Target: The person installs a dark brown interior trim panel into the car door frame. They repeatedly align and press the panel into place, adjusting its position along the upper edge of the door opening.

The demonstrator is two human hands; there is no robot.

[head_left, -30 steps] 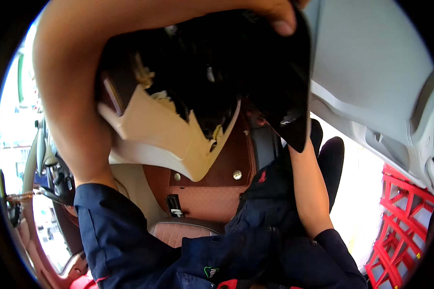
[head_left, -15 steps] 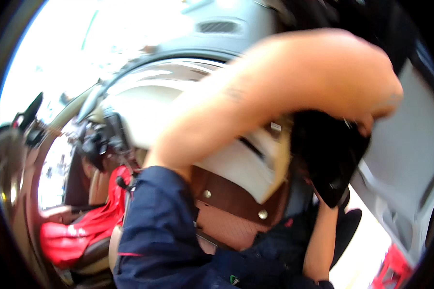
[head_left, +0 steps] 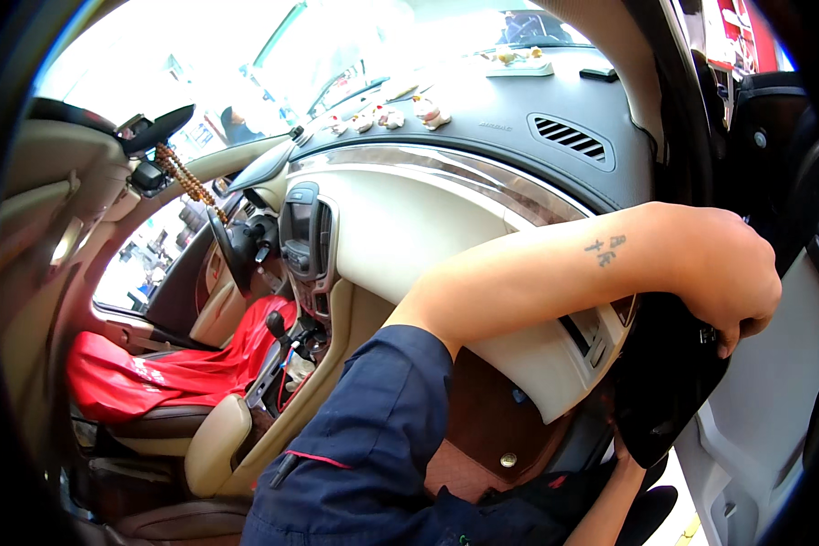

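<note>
My left hand (head_left: 733, 273) has its fingers curled over the upper edge of a glossy black panel (head_left: 669, 373), beside the open car door (head_left: 764, 364). The left forearm, in a rolled dark blue sleeve, reaches across in front of the cream dashboard (head_left: 409, 227). Below the panel, my right forearm (head_left: 614, 500) rises to its lower end. My right hand (head_left: 621, 446) is mostly hidden behind the panel, so its grip does not show. The panel stands roughly upright at the dashboard's right end.
Small figurines (head_left: 389, 117) stand on the dashboard top, left of an air vent (head_left: 569, 140). A red cover (head_left: 173, 373) lies over the far seat, beyond the gear lever (head_left: 277, 324). A string of beads (head_left: 184, 173) hangs from the mirror. Below the dashboard lies a brown floor mat (head_left: 491, 419).
My view has swung, so the dashboard, the panel and both arms sit lower and farther right. The blur has cleared. My left hand stays on the panel's upper edge.
</note>
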